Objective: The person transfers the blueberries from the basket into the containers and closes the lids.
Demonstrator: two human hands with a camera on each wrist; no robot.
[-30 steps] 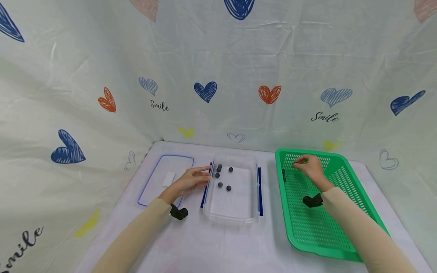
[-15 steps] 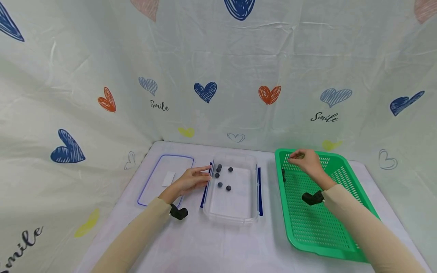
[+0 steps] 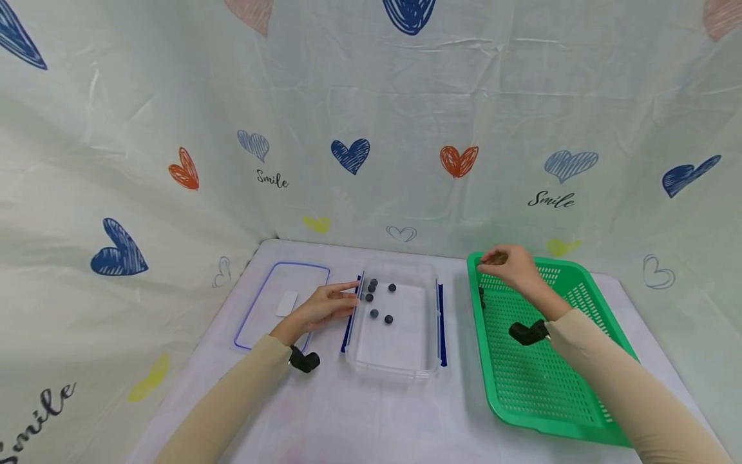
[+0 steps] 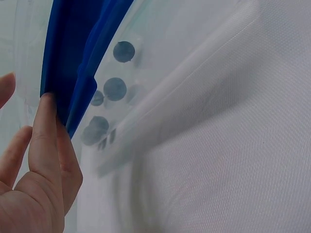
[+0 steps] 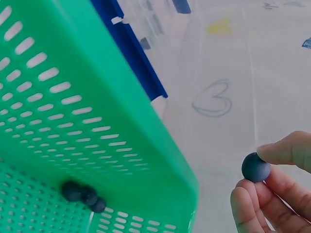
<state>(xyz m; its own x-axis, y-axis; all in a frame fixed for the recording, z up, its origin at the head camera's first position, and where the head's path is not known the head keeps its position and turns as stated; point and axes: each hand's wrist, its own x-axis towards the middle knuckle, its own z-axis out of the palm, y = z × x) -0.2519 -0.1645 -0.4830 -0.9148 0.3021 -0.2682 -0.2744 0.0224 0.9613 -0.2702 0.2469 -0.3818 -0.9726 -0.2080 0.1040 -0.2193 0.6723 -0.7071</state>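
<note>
Dark ball point(image 5: 256, 167) is sitting near the far-left corner of the green basket point(image 3: 545, 380), right hand point(image 3: 513, 267) pinching it between thumb and fingers. Head view isn't showing the ball clearly; right wrist view is. Around it: three more balls point(image 5: 89, 195) are clustering on the basket floor by its left wall. That wall and the right blue flap point(image 3: 442, 325) are standing between the right hand and the clear box point(image 3: 397, 372). Six balls point(image 3: 373, 314) are lying loose in the box, mostly toward its far-left part. Blue-edged lid point(image 3: 261, 322) is lying left of the box, white label point(image 3: 286, 303) on it, left hand point(image 3: 315, 309) overlapping its right side. Heart-print sheet point(image 3: 406, 96) is hanging behind the table point(image 3: 371, 419). Poses: left forearm is coming in from near left, fingers mostly straight, touching the box's left blue flap point(image 4: 73, 53), not clenching. Right forearm is crossing over the basket from near right, hand angling left at the wrist. Black wrist mounts point(image 3: 529, 332) are showing at both cuffs.
</note>
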